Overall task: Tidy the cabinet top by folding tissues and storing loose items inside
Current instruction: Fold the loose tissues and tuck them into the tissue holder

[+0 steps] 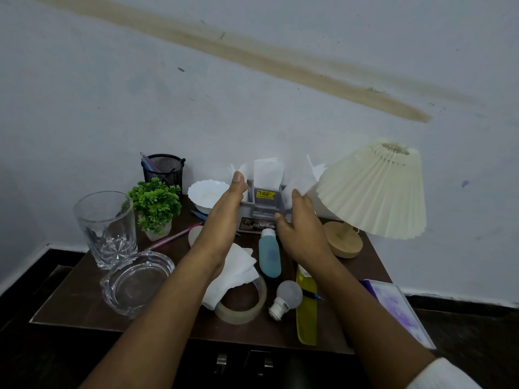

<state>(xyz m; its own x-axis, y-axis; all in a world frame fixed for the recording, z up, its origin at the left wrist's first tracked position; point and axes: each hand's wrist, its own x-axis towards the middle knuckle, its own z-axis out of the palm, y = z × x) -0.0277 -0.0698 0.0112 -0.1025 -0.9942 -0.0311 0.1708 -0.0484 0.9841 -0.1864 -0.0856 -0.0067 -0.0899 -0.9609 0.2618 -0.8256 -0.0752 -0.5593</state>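
Near edge of cabinet top: loose tissue draped over tape roll, bulb just beside; farther in, left hand and right hand, fingers straight, gripping nothing, flank grey holder; upright tissues stand in it against the wall.

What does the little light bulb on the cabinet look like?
The light bulb is small, with a round, frosted white globe and a short white neck ending in a silvery metal cap. It is unlit and lies on its side on the dark brown cabinet top, cap pointing toward the near edge. It sits between the tape roll and the flat yellow tray, just below the blue bottle. Whether it touches them is unclear.
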